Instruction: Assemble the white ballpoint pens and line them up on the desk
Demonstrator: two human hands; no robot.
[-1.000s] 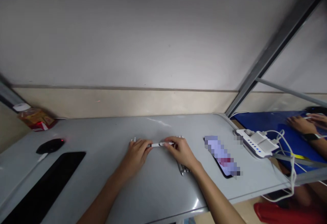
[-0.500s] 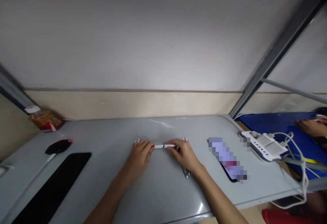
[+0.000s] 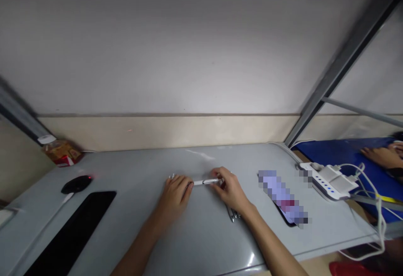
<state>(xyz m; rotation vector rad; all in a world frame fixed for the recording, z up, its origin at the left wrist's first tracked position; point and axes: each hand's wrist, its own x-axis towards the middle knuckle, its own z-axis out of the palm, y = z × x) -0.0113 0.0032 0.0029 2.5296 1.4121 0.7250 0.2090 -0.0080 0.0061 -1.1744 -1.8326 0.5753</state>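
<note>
Together, the left hand (image 3: 176, 191) and right hand (image 3: 232, 190) pinch a slim white pen (image 3: 199, 182) in their fingers (image 3: 218, 171), shiny metallic pieces (image 3: 232, 215) lying wristward of the right fingers.

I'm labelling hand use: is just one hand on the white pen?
No, the left hand and the right hand both have fingers on the white pen, one at each end.
</note>
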